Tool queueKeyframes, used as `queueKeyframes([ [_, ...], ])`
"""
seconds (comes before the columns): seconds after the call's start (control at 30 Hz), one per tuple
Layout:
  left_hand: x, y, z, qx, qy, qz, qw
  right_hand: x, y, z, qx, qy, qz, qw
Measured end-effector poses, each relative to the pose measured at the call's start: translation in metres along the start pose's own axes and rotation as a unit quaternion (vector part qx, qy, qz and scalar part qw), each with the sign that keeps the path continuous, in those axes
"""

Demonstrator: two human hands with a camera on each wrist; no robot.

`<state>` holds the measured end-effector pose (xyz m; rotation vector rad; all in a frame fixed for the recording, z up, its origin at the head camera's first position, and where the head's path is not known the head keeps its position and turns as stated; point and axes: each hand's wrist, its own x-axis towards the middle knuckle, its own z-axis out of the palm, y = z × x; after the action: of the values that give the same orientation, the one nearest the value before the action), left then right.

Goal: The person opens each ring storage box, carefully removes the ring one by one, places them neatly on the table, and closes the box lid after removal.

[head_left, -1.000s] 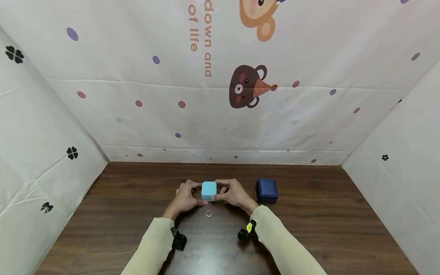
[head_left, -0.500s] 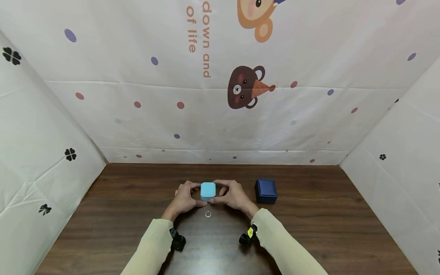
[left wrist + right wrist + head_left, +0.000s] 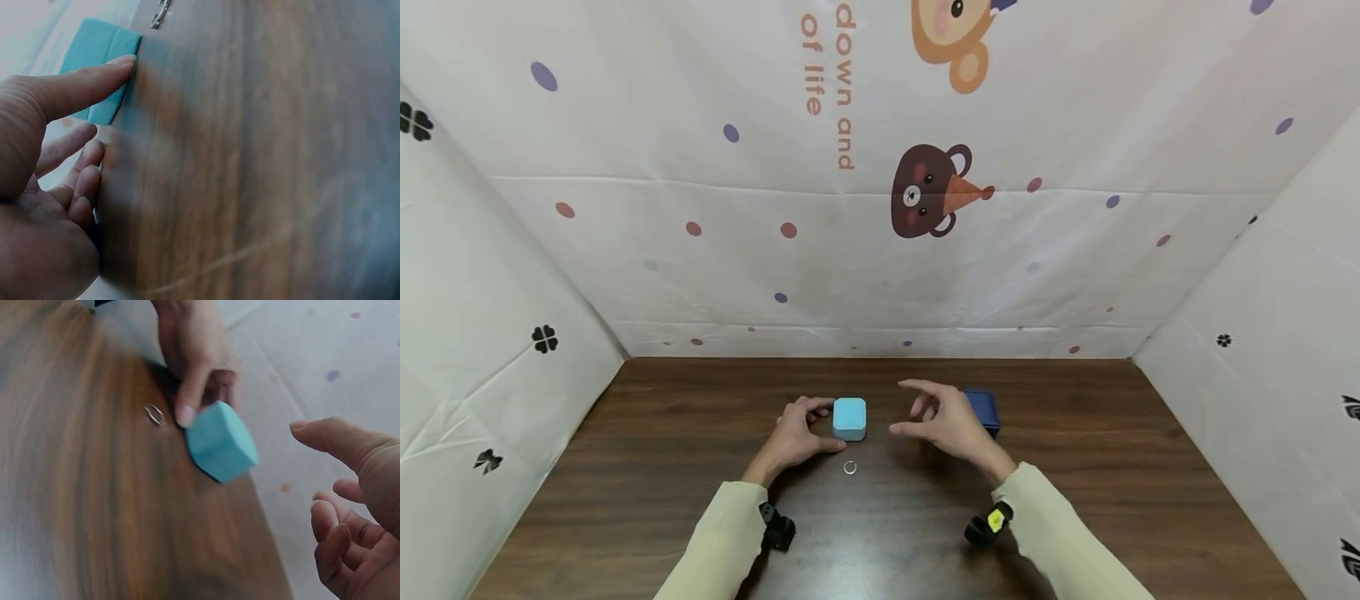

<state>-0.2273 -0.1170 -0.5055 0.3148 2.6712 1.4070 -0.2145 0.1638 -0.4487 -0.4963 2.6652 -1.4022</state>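
A small turquoise box with rounded corners (image 3: 849, 418) stands closed on the table. My left hand (image 3: 793, 435) lies at its left side, thumb and index finger spread; the thumb is by the near corner of the box (image 3: 219, 444), and whether it touches is hard to tell. In front of the box lies a silver ring (image 3: 850, 467), which also shows in the left wrist view as a ring (image 3: 160, 12) cut by the top edge. My right hand (image 3: 951, 421) hovers apart from the box on the right, thumb and index finger spread, holding nothing.
A dark blue box (image 3: 983, 411) stands behind my right hand, partly hidden by it. Dark wood-grain tabletop (image 3: 700, 433) runs back to a white printed cloth wall (image 3: 820, 258), with cloth sides left and right.
My right hand has let go of the turquoise box and moved right, now partly covering the dark blue box. My left hand's thumb and index finger have eased slightly away from the turquoise box.
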Motion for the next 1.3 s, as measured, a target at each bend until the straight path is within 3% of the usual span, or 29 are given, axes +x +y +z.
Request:
queueKeyframes([
  [0.2, -0.002, 0.004, -0.009, -0.02, -0.011, 0.0, 0.9997, -0.019, 0.012, -0.037, -0.034, 0.062, -0.032, 0.997],
  [0.4, -0.005, 0.017, -0.02, 0.005, 0.002, 0.029, 0.9996, -0.039, 0.039, -0.072, -0.064, 0.111, -0.023, 0.991],
  [0.53, -0.006, 0.03, -0.026, 0.018, 0.012, 0.053, 0.9984, -0.05, 0.06, -0.086, -0.075, 0.113, 0.0, 0.991],
  [0.67, -0.006, 0.047, -0.026, 0.026, 0.012, 0.067, 0.9974, -0.055, 0.079, -0.091, -0.085, 0.075, 0.034, 0.993],
  [0.9, 0.001, 0.076, -0.007, -0.001, -0.012, 0.102, 0.9947, -0.047, 0.106, -0.09, -0.101, -0.001, 0.056, 0.993],
  [1.3, 0.023, 0.104, 0.047, 0.015, -0.045, 0.132, 0.9902, -0.034, 0.116, -0.089, -0.112, -0.03, 0.051, 0.992],
])
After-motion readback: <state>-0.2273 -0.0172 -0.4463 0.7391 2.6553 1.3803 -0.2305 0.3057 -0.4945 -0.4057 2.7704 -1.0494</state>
